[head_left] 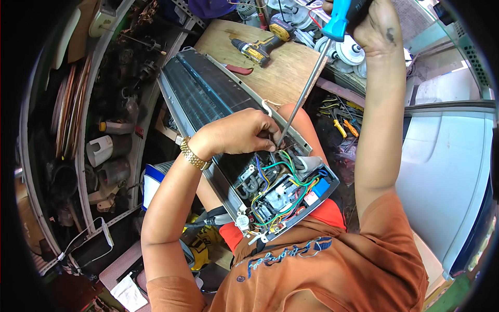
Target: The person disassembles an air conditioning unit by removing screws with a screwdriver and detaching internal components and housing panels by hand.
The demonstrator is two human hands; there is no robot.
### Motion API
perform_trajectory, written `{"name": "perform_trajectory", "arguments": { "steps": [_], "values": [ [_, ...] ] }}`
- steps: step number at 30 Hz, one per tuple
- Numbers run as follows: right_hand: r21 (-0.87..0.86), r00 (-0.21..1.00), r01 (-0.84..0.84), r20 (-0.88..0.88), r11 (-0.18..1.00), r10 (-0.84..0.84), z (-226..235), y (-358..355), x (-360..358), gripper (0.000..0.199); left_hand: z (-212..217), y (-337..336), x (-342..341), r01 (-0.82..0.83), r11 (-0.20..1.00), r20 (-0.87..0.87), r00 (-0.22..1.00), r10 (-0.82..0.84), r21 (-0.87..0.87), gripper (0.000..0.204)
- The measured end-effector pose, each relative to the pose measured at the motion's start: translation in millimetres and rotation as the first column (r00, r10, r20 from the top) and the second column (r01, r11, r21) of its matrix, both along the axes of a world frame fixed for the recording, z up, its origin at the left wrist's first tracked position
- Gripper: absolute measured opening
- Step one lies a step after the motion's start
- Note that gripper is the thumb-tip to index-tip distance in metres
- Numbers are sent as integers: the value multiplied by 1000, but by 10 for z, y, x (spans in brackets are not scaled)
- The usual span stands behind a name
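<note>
Across my lap and the wooden board lies a long indoor air conditioner unit with its cover off. Its near end shows a control box with a circuit board, a blue block and coloured wires. My right hand, raised at the upper right, grips the blue handle of a long screwdriver. The shaft slants down to the unit, its tip beside the fingers of my left hand. Those fingers are pinched together near the tip among pipes and wires; whatever they hold is hidden.
A cordless drill and red-handled tool rest on a wooden board. Pliers with orange and yellow handles lie right of my knee. Shelves with parts and copper pipes stand left; a large pale-blue panel stands right.
</note>
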State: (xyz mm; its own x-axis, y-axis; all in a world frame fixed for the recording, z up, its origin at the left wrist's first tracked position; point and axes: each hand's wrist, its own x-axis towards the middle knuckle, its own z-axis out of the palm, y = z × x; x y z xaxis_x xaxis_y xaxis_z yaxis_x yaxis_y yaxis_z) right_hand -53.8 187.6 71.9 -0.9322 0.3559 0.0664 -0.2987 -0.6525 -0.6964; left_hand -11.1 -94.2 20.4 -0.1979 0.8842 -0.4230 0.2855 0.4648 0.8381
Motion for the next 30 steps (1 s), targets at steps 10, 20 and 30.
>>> {"name": "perform_trajectory", "arguments": {
  "steps": [10, 20, 30],
  "values": [
    [91, 988, -85, -121, 992, 96, -143, 138, 36, 50, -3, 4, 0, 26, 999, -38, 999, -25, 28, 16],
    [917, 971, -183, 112, 353, 213, 204, 114, 839, 23, -40, -1, 69, -172, 968, 26, 985, 171, 183, 14],
    [500, 654, -757, 569, 422, 499, -890, -648, 1727, 17, 254, 189, 466, -70, 931, -439, 867, 235, 359, 13]
  ]
}}
